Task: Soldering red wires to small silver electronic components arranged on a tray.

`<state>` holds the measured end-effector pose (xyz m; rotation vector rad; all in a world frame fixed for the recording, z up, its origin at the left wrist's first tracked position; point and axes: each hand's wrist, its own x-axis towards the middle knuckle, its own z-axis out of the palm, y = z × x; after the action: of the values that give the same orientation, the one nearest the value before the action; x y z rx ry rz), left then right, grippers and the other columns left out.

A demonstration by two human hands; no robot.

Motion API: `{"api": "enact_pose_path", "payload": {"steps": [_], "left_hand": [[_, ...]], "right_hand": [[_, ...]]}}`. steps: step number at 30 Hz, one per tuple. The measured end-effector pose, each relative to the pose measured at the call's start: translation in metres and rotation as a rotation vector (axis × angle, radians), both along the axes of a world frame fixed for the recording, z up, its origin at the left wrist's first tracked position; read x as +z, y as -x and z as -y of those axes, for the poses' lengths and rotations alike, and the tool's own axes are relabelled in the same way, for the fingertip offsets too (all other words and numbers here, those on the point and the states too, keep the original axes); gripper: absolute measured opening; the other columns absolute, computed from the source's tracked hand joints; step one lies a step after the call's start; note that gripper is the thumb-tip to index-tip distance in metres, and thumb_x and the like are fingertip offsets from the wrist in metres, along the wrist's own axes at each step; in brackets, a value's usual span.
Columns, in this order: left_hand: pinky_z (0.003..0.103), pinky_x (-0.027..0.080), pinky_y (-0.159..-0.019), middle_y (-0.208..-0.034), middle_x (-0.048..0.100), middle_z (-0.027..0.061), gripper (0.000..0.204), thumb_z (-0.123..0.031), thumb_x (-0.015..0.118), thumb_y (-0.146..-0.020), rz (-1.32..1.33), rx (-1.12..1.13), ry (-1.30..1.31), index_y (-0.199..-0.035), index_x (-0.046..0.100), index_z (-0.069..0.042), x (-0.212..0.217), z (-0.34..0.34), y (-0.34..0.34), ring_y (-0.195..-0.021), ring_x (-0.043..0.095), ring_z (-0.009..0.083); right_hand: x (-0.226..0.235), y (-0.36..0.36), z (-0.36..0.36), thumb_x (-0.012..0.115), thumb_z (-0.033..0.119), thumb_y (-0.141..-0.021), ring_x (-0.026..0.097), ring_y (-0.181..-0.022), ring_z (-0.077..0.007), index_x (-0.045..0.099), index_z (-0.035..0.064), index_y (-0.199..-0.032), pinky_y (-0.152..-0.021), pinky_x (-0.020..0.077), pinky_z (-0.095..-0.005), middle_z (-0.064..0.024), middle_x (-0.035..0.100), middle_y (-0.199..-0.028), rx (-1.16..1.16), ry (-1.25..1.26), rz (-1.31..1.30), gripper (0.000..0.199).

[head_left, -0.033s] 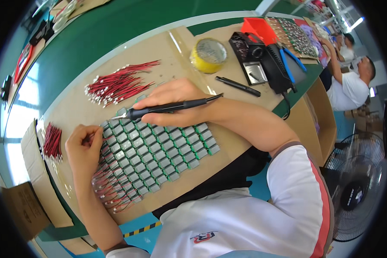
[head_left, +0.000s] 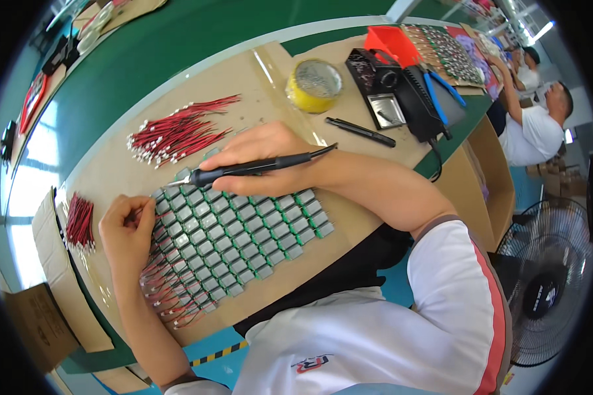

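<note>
My right hand [head_left: 267,158] holds a black soldering iron [head_left: 244,169] like a pen, its metal tip pointing left at the upper left corner of a grid of small boards. The grid [head_left: 237,227] is made of many grey rectangular blocks with green edges, lying in slanting rows on cardboard. My left hand [head_left: 126,224] is closed in a pinch beside that corner, close to the iron's tip. A bit of red wire shows between its fingers; the wire's ends are hidden. Red wires [head_left: 168,289] with white plugs stick out from the grid's lower left boards.
Bundles of red wires with white plugs lie beyond the grid [head_left: 178,131] and at the left [head_left: 79,220]. Farther right are a yellow tape roll [head_left: 314,85], black pen [head_left: 360,131], soldering station [head_left: 405,89], blue-handled pliers [head_left: 438,95] and red bin [head_left: 393,45]. A fan [head_left: 543,289] stands right.
The whole view has shifted very slightly. Both hands and the soldering iron keep their places relative to the boards.
</note>
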<state>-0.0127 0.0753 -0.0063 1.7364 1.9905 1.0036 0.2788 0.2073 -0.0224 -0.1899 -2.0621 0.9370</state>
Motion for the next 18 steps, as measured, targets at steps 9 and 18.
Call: {"api": "enact_pose_path", "payload": {"steps": [9, 18], "left_hand": [[0.026, 0.04, -0.062, -0.077, 0.059, 0.002, 0.006, -0.001, 0.079, -0.093, 0.03, -0.005, 0.018, -0.092, 0.075, 0.004, -0.0007, -0.001, 0.0002, -0.068, 0.049, 0.0081], [0.027, 0.043, -0.062, -0.076, 0.063, 0.003, 0.01, -0.005, 0.081, -0.093, -0.018, 0.015, 0.045, -0.094, 0.077, 0.004, 0.0047, 0.002, 0.0019, -0.068, 0.052, 0.0091]], "right_hand": [[0.0016, -0.0027, -0.0004, 0.089, 0.017, -0.088, 0.078, -0.079, -0.0307, 0.081, 0.0015, -0.116, -0.073, 0.0634, -0.0372, -0.0161, 0.079, -0.091, -0.046, -0.117, -0.047, 0.033], [0.0018, -0.0027, 0.0, 0.085, 0.02, -0.092, 0.079, -0.089, -0.0324, 0.081, 0.0018, -0.115, -0.08, 0.0642, -0.0398, -0.0175, 0.081, -0.101, -0.021, -0.057, -0.016, 0.03]]}}
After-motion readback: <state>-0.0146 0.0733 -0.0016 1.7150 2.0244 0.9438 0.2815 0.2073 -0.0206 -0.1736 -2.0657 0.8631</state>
